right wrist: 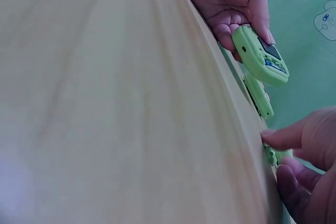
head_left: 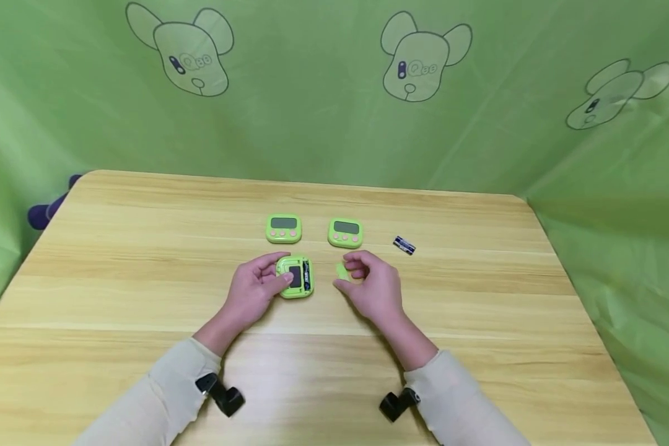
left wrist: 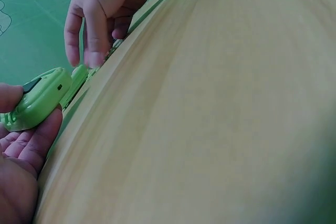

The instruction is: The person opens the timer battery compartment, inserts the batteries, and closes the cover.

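My left hand (head_left: 251, 288) grips a green digital timer (head_left: 310, 288), its back facing up and its battery slot uncovered. A dark battery (head_left: 306, 275) lies in that slot, and the thumb presses on the back near a dark panel. To the right, my right hand (head_left: 375, 286) pinches a small light green cover (head_left: 342, 271) between thumb and fingers, apart from the timer. In the right wrist view the held timer (right wrist: 252, 59) is tilted above the table, and the fingers partly hide the cover.
Two more green timers, one on the left (head_left: 284, 237) and one on the right (head_left: 345, 238), lie screen up beyond the hands. Dark blue battery cells (head_left: 404, 245) lie farther right on the wooden table (head_left: 173, 248). A green curtain (head_left: 323, 124) hangs behind the table.
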Demonstrator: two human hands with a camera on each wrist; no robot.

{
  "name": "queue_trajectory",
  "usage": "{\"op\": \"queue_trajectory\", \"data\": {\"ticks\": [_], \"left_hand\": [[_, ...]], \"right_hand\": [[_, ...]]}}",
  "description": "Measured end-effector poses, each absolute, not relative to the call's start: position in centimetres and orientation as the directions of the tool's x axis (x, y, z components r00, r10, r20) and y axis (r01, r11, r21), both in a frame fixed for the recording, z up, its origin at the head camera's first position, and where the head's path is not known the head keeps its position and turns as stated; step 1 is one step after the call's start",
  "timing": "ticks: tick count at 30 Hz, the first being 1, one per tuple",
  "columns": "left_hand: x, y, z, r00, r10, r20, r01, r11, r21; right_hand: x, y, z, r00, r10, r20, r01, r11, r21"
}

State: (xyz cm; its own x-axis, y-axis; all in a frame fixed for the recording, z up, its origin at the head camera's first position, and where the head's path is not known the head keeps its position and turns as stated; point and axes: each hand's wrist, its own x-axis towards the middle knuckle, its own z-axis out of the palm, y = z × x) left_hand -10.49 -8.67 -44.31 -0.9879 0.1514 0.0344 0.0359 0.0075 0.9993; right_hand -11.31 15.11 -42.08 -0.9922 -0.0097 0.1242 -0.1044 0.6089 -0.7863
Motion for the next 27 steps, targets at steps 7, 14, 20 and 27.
{"op": "queue_trajectory", "data": {"ticks": [7, 14, 20, 27], "left_hand": [[-10.4, -8.6, -44.3, -0.988, 0.147, 0.049, 0.051, 0.01, 0.999], [-10.4, -8.7, -44.5, -0.987, 0.147, 0.065, 0.071, 0.034, 0.997], [-10.5, -8.7, -44.6, -0.986, 0.15, 0.074, 0.079, 0.028, 0.997], [-10.6, -8.7, -44.5, -0.985, 0.155, 0.073, 0.076, 0.012, 0.997]], "right_hand": [[-12.0, 15.3, -41.5, -0.999, -0.032, -0.008, -0.011, 0.547, -0.837], [-11.9, 15.1, -41.2, -0.995, -0.059, -0.083, 0.049, 0.442, -0.896], [-11.5, 14.3, -41.2, -0.977, -0.195, -0.087, 0.033, 0.264, -0.964], [-11.7, 13.3, -41.7, -0.965, -0.224, -0.134, 0.104, 0.141, -0.985]]}}
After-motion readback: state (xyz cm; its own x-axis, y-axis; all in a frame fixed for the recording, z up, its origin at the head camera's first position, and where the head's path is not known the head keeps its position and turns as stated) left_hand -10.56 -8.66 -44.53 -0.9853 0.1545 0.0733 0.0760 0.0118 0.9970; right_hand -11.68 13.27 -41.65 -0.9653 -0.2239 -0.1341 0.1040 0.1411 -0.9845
